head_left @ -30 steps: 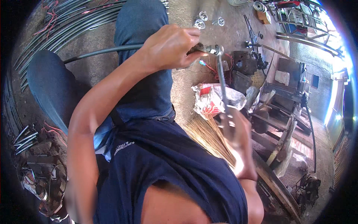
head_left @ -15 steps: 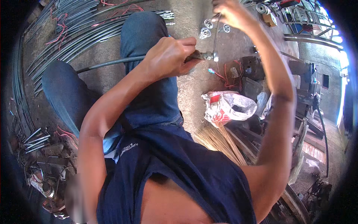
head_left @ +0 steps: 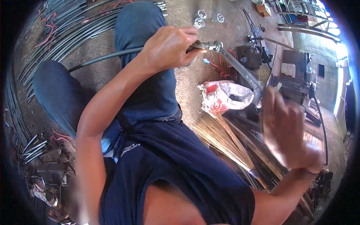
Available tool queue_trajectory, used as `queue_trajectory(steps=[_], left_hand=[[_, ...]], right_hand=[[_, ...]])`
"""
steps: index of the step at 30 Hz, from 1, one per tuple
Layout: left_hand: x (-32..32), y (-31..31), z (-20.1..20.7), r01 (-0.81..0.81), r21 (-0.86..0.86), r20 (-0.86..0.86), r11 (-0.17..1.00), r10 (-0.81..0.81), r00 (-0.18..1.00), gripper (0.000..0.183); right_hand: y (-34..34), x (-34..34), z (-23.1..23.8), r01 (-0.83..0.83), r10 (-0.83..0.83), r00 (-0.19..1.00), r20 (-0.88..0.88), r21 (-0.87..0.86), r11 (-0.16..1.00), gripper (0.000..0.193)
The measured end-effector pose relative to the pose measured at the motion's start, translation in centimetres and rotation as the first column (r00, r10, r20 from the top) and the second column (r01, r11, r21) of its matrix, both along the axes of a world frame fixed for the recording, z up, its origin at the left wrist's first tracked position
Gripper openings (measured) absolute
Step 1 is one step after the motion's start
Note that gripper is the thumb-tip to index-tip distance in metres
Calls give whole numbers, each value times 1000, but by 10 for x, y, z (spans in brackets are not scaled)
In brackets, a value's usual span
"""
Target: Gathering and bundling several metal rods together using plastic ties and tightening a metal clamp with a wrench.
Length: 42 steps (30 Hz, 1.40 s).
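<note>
My left hand [head_left: 168,47] is closed round the end of a dark hose [head_left: 108,57], which runs leftward across my knees. A rough brown wrap, perhaps a rag, shows between hose and fingers. Just right of the fist sticks out a metal fitting [head_left: 208,45]. The ring end of a long grey wrench [head_left: 242,71] sits at this fitting, its handle slanting down to the right. At the handle's far end is my right hand [head_left: 283,129], smeared by motion, its fingers bent against the wrench. Exactly how they wrap it is blurred.
Long dark hoses [head_left: 75,43] with red ties lie on the floor at far left. Clear cups of small metal parts [head_left: 199,23] stand beyond my hands. A white and red sack [head_left: 225,95], a straw broom [head_left: 221,142] and dark machinery [head_left: 296,80] are at right.
My right hand has swung the wrench from pointing away from me round to the lower right, toward my body. My left hand keeps its grip on the hose.
</note>
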<state>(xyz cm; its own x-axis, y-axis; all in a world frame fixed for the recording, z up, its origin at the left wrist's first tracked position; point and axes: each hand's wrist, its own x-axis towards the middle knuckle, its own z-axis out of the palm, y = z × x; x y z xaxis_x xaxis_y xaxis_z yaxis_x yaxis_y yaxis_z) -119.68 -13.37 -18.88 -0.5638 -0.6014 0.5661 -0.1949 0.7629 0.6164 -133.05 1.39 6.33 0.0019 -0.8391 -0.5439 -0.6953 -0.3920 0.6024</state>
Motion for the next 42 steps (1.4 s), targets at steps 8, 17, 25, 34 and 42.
queue_trajectory(steps=[8, 17, 25, 34, 42], left_hand=[[17, 2, 2, -33, 35, 57, 999, 31, 998, 32], [16, 1, 1, -39, 45, 78, 998, 35, 996, 32], [14, 0, 5, -33, 57, 120, 998, 26, 992, 28], [27, 1, -4, -73, 58, 95, 996, 67, 993, 29], [18, 2, 7, -7, 94, 84, 996, -1, 996, 28]], right_hand=[[28, -80, -201, 736, -536, 105, 838, 297, 608, 30], [-252, -94, -247, 298, -33, 550, 835, -159, 941, 30], [-193, -21, -28, -487, 487, 873, -25, -97, 868, 11], [-25, -24, -30, 82, -157, 917, 366, 212, 974, 15], [-28, -109, -287, 643, -380, -19, 925, 303, 704, 30]])
